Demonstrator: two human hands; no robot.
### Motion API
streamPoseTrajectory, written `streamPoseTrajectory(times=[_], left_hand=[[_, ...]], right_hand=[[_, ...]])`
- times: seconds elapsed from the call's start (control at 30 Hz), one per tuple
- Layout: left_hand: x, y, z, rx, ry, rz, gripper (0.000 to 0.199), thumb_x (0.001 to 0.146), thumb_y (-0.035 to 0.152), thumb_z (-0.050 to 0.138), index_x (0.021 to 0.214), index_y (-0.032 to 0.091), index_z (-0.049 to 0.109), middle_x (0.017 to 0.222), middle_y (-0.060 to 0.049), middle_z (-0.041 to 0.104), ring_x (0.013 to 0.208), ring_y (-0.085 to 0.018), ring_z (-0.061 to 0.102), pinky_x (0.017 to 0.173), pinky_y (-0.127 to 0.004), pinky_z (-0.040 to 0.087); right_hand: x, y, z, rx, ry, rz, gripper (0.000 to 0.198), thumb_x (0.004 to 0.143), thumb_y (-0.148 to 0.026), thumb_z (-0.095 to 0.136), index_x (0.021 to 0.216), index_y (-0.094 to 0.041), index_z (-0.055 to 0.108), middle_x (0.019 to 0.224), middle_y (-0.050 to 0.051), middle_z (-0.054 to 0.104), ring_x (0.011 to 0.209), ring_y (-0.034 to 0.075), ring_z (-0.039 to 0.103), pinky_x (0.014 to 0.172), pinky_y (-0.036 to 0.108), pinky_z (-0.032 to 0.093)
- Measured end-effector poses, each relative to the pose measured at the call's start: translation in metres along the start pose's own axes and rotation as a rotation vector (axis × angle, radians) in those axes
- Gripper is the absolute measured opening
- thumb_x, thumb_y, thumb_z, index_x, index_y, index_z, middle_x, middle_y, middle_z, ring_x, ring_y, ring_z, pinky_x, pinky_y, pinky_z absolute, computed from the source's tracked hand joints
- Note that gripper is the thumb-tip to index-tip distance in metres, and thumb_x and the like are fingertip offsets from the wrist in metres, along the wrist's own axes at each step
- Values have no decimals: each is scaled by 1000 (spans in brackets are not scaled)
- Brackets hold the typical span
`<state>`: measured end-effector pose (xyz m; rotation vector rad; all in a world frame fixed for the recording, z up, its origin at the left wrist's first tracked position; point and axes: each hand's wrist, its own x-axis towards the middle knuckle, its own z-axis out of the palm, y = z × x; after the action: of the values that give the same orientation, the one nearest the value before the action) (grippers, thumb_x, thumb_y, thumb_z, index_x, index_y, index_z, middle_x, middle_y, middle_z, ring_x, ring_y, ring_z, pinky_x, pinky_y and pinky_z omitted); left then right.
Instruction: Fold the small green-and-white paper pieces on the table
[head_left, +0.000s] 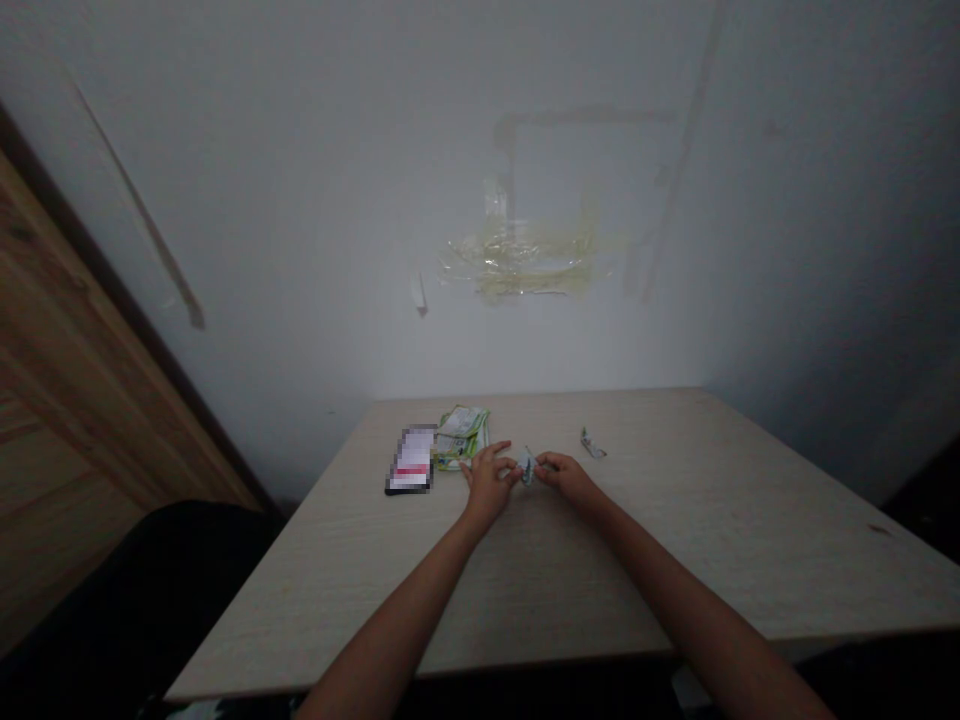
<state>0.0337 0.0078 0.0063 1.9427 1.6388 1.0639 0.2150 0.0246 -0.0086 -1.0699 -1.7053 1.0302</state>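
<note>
A small scrap (527,470), whitish with dark bluish-green markings, is held just in front of the person between the fingertips of the left hand (489,484) and the right hand (571,480). It looks creased or folded (paper or plastic film, too small to tell), with a thin pale end jutting upward near the right fingertips, above the tabletop (547,570).

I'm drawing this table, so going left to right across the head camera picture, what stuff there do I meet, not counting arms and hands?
Phone → green packets → small piece between the left hand and right hand → crumpled scrap.
</note>
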Motion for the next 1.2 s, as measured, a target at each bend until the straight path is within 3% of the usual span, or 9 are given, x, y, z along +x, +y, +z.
streamPoseTrajectory(times=[0.53, 0.8, 1.03, 1.2], left_hand=[[1, -2, 2, -26, 1, 8, 9, 81, 26, 67, 77, 27, 74, 138, -2, 57, 133, -31, 41, 111, -72, 2], [0, -6, -2, 0, 48, -10, 5, 78, 27, 71, 75, 28, 75, 134, -1, 60, 131, -30, 44, 113, -69, 7], [1, -12, -2, 6, 84, -18, 7, 79, 28, 69, 81, 28, 76, 126, -4, 65, 125, -29, 48, 113, -68, 6], [1, -13, -3, -5, 126, -4, 6, 78, 31, 71, 80, 28, 76, 117, -3, 69, 120, -27, 53, 113, -65, 8]], right_hand=[[0, 0, -2, 24, 15, 16, 32, 75, -50, 63, 79, -19, 67, 77, 2, 68, 79, 21, 60, 79, 31, 45], [0, 6, -1, -125, 83, -52, 29, 76, -46, 63, 81, -18, 71, 84, 6, 71, 84, 23, 62, 84, 35, 45], [-6, 5, -14, -456, 303, -152, 22, 83, -31, 59, 98, -18, 70, 102, 11, 66, 104, 26, 56, 99, 41, 39], [-15, -1, -32, -881, 601, 41, 39, 85, -17, 50, 122, -12, 62, 121, 18, 57, 117, 32, 45, 101, 42, 35]])
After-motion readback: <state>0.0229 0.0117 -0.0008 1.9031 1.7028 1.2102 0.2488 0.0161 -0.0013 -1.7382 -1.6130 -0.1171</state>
